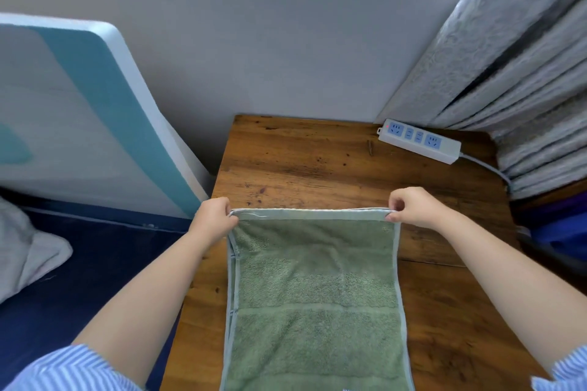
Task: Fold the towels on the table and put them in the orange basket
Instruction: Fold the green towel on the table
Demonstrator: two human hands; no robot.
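A green towel (314, 289) with a pale blue-grey hem lies lengthwise on the wooden table (317, 162), running from its middle to the near edge of the view. My left hand (214, 217) pinches the towel's far left corner. My right hand (413, 206) pinches the far right corner, and the far hem is stretched straight between both hands. The layers at the left side look doubled. No orange basket is in view.
A white power strip (419, 140) with blue sockets lies at the table's far right corner, its cable running right. Grey pleated curtains (514, 73) hang at the right. A white and teal board (79, 111) leans on the wall left. A white cloth (28, 251) lies on the dark blue surface at left.
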